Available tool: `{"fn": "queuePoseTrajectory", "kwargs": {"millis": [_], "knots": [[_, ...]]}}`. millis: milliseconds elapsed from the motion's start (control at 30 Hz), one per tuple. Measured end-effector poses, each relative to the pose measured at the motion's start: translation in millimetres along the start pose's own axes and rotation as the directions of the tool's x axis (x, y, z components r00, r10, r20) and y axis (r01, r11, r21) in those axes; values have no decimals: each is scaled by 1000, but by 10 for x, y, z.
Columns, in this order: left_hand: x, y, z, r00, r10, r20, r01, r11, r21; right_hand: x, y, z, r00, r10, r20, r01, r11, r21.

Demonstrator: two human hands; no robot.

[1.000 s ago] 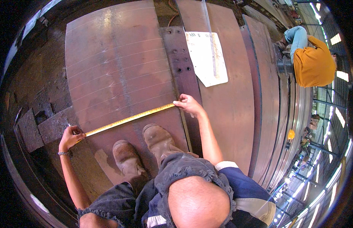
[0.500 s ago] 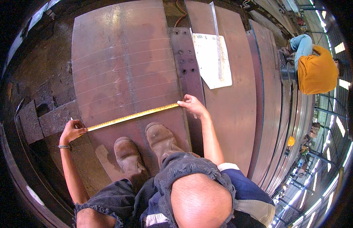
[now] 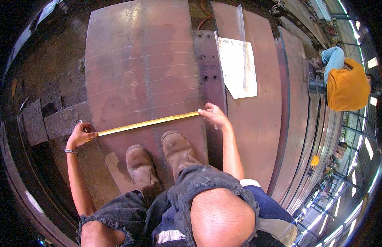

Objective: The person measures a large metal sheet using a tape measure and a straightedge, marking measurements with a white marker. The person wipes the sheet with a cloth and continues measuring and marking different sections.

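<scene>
A yellow tape measure blade point(image 3: 147, 124) lies stretched across a wide brown steel plate point(image 3: 170, 92), almost edge to edge. My left hand point(image 3: 81, 135) pinches its left end beside the plate's left edge; a thin whitish stick pokes up from those fingers. At the right edge, my right hand point(image 3: 215, 115) pinches the other end between thumb and fingertips. Something small and pale shows below the right fingers, too small to name. Several thin pale lines with small marks run across the plate beyond the tape.
My brown boots point(image 3: 176, 148) stand on the plate, close to the tape. To the right lie a drilled steel strip point(image 3: 206, 66) and another plate bearing a white angled sheet point(image 3: 236, 74) and a long metal straightedge point(image 3: 243, 37). A person in orange point(image 3: 348, 85) crouches far right.
The view has shifted slightly, so the plates appear farther right. Both hands keep their pinch on the tape, at about the same place on the plate.
</scene>
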State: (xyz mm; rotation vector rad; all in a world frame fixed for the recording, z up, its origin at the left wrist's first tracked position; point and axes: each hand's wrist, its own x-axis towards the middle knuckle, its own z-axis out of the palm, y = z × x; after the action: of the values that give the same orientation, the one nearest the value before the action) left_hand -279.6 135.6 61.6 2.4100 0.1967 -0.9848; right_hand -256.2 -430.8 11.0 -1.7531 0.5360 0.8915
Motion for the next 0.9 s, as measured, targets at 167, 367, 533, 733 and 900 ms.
{"fn": "queuePoseTrajectory", "kwargs": {"millis": [167, 367, 533, 733, 900], "knots": [[29, -1, 25, 1000, -19, 25, 20, 999, -33, 64, 114, -67, 1000, -14, 26, 14, 1000, -21], [57, -172, 77, 999, 48, -7, -48, 999, -21, 65, 81, -22, 999, -30, 44, 29, 1000, 7], [43, -128, 54, 999, 49, -6, -49, 999, 4, 34, 30, -13, 1000, -19, 25, 19, 1000, 5], [32, -42, 52, 1000, -17, 4, 17, 998, -59, 36, 52, -16, 999, -22, 28, 21, 1000, 21], [24, -45, 33, 1000, -4, -1, 4, 1000, -25, 19, 23, -16, 1000, -6, 22, 6, 1000, -4]]}}
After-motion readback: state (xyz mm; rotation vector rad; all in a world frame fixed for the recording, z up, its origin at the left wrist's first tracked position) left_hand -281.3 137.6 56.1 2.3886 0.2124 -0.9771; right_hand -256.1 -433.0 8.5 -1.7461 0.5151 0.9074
